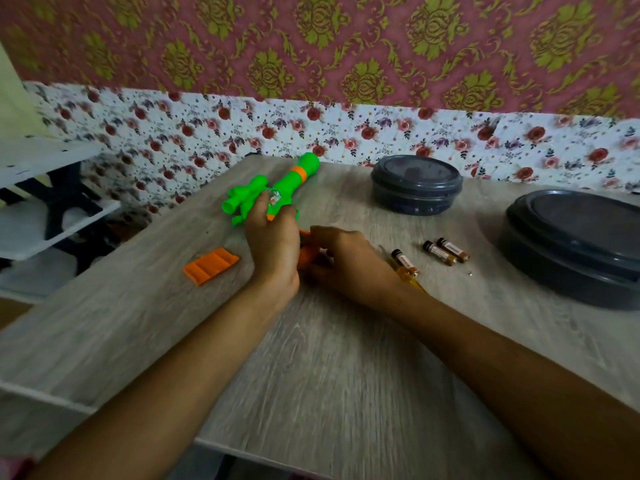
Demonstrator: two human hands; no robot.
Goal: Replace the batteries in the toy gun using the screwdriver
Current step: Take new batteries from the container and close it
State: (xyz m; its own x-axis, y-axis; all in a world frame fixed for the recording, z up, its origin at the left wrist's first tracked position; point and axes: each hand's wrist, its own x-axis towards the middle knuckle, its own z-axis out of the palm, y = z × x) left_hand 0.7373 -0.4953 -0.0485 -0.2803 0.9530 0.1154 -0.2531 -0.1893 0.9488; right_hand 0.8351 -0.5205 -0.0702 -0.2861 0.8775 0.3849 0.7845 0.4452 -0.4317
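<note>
A grey wooden table [346, 358] stands against a wall with flower paper on it. The left hand [272, 244] holds the green toy gun [301, 168] around its middle. Its fingers and thumb curl round the body, and the barrel points away from the person. I think this hold keeps the toy from sliding while the other hand works. The right hand [346, 265] sits just beside the left one, at the orange part at the bottom of the gun. Its fingers bend in toward the toy, but I cannot tell if they hold anything, because the hand hides that spot. Both arms reach forward, and the wrists nearly meet. An orange cover [211, 266] lies on the table on the outer side of the left hand, likely put there so the battery space stays open. On the outer side of the right hand lies the screwdriver [415, 282], close to the wrist, set down where it is easy to grab. Three batteries [438, 252] lie near it, with a tiny screw [470, 273] a bit past them. Two dark round tubs [415, 185] stand further off.
</note>
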